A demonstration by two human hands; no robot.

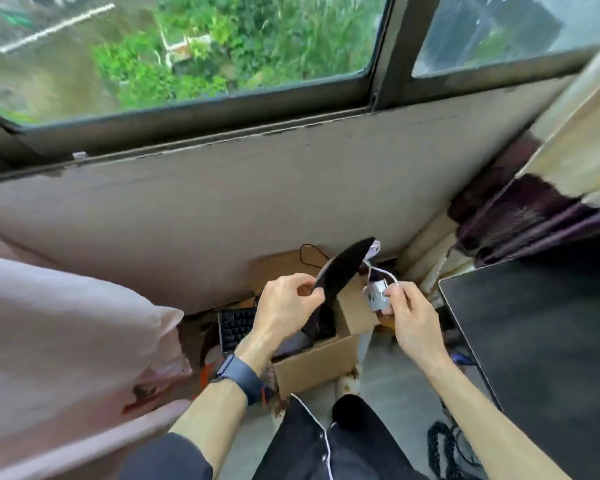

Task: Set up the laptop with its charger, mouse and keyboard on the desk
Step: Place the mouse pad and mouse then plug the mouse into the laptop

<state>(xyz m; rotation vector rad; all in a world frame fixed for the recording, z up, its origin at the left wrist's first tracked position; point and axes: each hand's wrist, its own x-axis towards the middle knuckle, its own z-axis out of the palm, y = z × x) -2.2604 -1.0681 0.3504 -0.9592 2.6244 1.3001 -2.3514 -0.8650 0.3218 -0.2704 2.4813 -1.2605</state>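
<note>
No writing I can read anywhere. The dark marks on the face of the charger [378,296] are too blurred to make out, and the orange-brown print on the pink fabric [66,341] at my L is a smear too.

My R hand [413,318] has the charger: a small pale grey-white brick, squarish w/ rounded corners. My fingers curl round its R side and the thumb is on its near edge. Its white cable [383,271] loops up off the top and runs back behind the black sheet [340,271].

My L hand [288,306] pinches that sheet at its lower L edge, thumb on the near face, fingers curled behind. It's thin, matte, bent in a curve (mouse mat? can't tell). It rises up and R from my fingers, above the open cardboard box [319,365]. The two hands are near each other but not touching.

The box is on the floor below both hands, against the wall under the window [222,46]. The keyboard [236,323] is in its L part: black, dark keys, tilted, partly hidden by my L wrist. Beside it there's a dark glossy slab I can't identify.

The desk [541,341] is at my R, w/ a dark top. The curtain [534,209] hangs behind it. There's a dark watch [238,374] on my L wrist, and a black cord [444,448] is coiled on the floor by the desk.
</note>
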